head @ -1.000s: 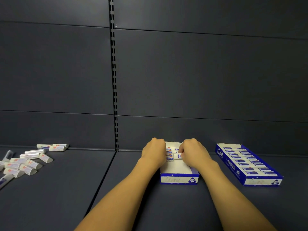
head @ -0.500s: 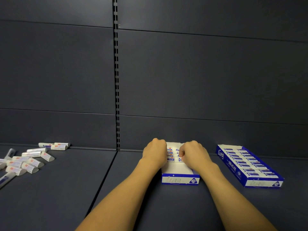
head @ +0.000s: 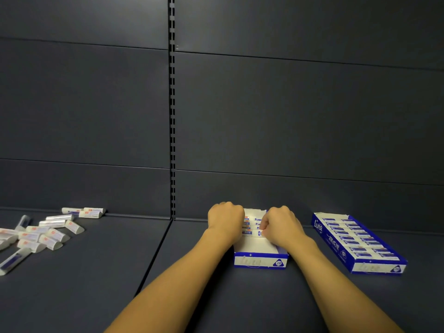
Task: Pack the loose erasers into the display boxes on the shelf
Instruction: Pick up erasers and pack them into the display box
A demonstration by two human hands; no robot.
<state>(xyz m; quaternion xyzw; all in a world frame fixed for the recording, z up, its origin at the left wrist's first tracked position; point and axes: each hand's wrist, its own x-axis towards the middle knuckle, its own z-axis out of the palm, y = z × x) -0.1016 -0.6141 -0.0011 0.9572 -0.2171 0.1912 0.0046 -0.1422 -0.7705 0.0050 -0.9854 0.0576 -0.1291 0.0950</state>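
A dark grey back wall (head: 288, 116) of horizontal panels fills most of the view, its seams running level across it. A slotted metal upright (head: 172, 104) runs down the wall from the top edge to the shelf. The shelf (head: 240, 296) is a dark matte surface, split by a thin seam (head: 153, 258) that slants from the foot of the upright toward the near edge. At the far left lie clear-capped tubes with blue bodies (head: 13, 261), partly cut off by the frame.

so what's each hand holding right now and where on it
The right hand pinches an eraser by its right end, inside the middle display box. The left hand's hold cannot be told.
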